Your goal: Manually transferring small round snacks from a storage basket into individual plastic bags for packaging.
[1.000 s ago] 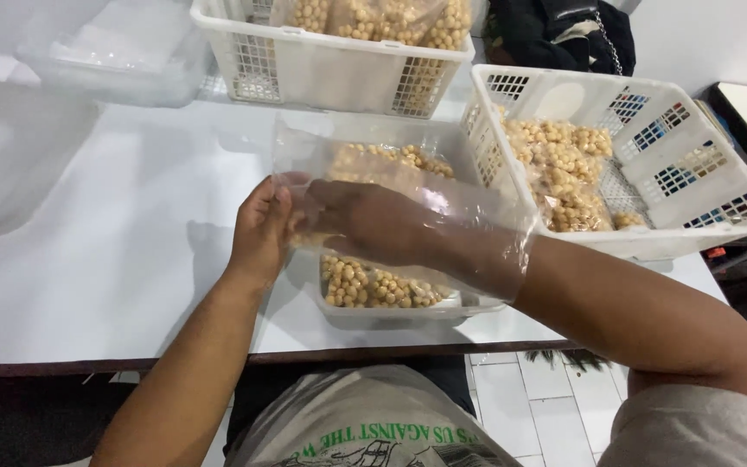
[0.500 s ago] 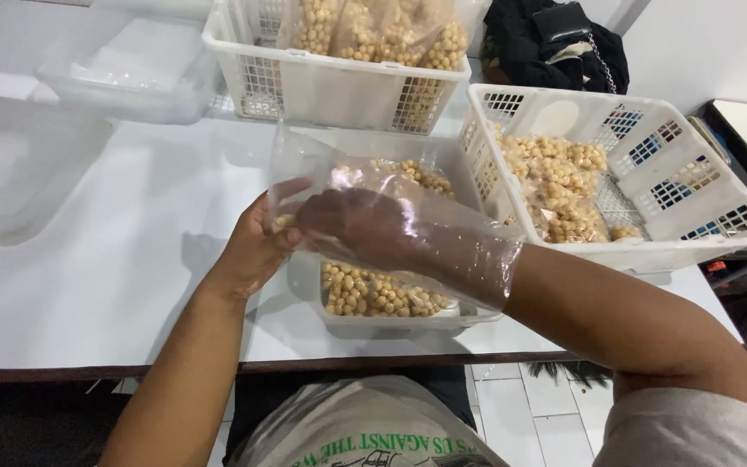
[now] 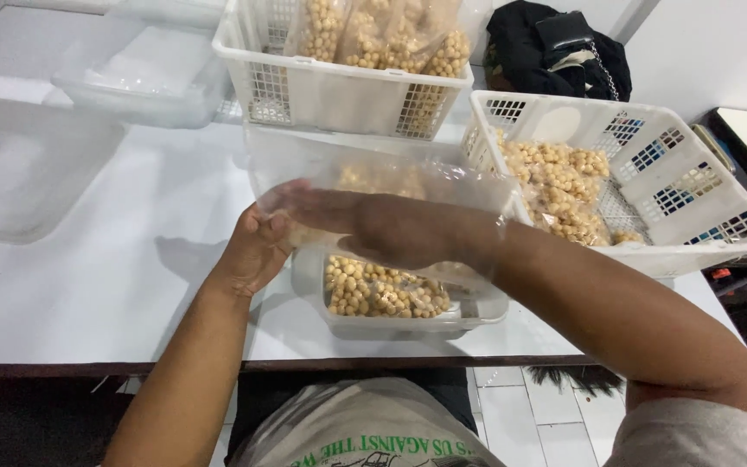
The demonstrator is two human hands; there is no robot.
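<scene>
My right hand (image 3: 391, 227) is pushed inside a clear plastic bag (image 3: 304, 169), fingers stretched flat toward the left. My left hand (image 3: 257, 246) pinches the bag's left end just beside those fingertips. Both hands hover over a clear plastic tub (image 3: 477, 316) that holds many small tan round nuts (image 3: 373, 290). The bag covers my right hand and wrist and drapes over the back half of the tub.
A white basket (image 3: 330, 91) at the back holds filled bags of nuts. Another white basket (image 3: 693, 225) at the right holds more filled bags. Clear containers (image 3: 140, 78) and a tray (image 3: 19, 173) lie on the white table (image 3: 114, 285) at the left. A black bag (image 3: 564, 47) sits behind.
My right hand has slid deeper into the bag and flattened out. The bag has spread wider across the tub. My left hand stays at the bag's left end.
</scene>
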